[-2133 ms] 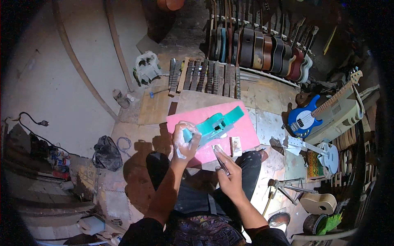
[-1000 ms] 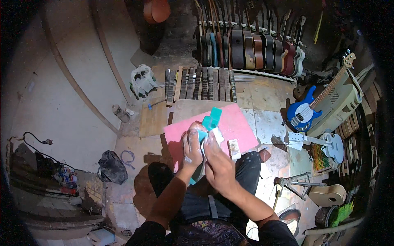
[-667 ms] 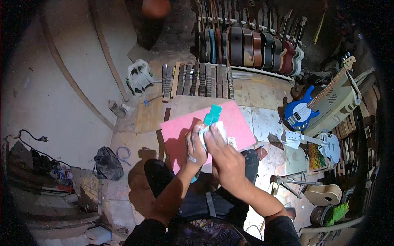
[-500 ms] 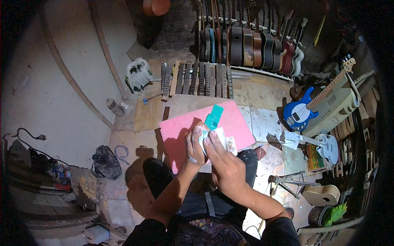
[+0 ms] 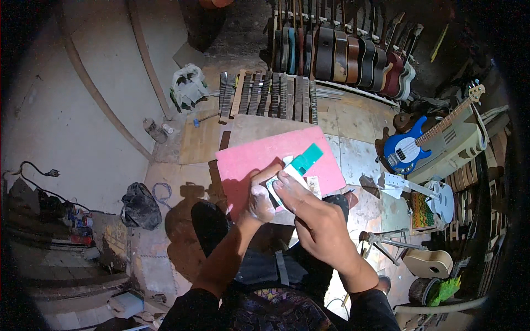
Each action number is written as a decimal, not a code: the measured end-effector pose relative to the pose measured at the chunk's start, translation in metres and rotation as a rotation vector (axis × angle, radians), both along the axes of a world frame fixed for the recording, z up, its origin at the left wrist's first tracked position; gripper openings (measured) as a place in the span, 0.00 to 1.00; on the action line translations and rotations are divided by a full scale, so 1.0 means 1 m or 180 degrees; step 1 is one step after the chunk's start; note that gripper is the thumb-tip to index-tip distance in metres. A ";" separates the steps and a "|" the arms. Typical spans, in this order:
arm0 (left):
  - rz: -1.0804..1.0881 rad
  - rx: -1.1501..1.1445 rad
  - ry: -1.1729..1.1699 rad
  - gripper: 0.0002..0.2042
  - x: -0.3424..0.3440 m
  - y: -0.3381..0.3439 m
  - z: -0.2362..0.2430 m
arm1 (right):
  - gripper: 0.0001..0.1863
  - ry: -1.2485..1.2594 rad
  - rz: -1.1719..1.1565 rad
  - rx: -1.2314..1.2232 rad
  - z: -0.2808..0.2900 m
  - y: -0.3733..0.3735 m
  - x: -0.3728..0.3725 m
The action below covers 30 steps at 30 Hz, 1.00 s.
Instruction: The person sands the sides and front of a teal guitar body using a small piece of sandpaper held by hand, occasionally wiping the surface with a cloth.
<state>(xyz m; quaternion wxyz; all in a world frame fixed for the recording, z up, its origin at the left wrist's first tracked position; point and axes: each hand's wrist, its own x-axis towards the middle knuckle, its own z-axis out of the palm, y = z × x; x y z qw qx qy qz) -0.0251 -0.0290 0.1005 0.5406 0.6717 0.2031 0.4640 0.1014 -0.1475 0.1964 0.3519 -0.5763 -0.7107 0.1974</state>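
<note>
Both my hands come together over a pink board [image 5: 243,160] in front of my lap. Between them is a flat, box-like white and teal piece [image 5: 307,159]; its teal end points away and to the right. My left hand [image 5: 259,201], whitish on its skin, is closed around the near white part. From the right, my right hand [image 5: 317,212] has its fingers closed over the same piece. My fingers hide much of it, and its exact kind does not show. A small pale card-like piece [image 5: 314,185] lies on the board beside my right hand.
Beyond the board lies a row of fretted guitar necks [image 5: 265,96]. Guitar bodies hang on a rack [image 5: 342,58] behind. To the right are a blue bass guitar [image 5: 407,148], a pale blue guitar [image 5: 441,203] and a metal stand [image 5: 381,245]. A black bag [image 5: 141,206] sits left.
The teal end has swung to the right and now lines up with the white part. My right hand has turned and shifted slightly right; my left hand stays close to its earlier place.
</note>
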 end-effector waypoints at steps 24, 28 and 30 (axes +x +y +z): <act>0.1313 0.2374 -0.0787 0.49 -0.037 0.013 -0.046 | 0.40 0.1998 0.0902 -0.1023 -0.070 0.002 -0.021; 0.1491 0.2651 -0.0768 0.48 -0.039 0.002 -0.051 | 0.40 0.1574 0.0680 -0.0980 -0.096 0.004 -0.013; 0.1603 0.2723 -0.0741 0.47 -0.041 -0.001 -0.058 | 0.39 0.1326 0.0610 -0.0700 -0.087 0.004 -0.017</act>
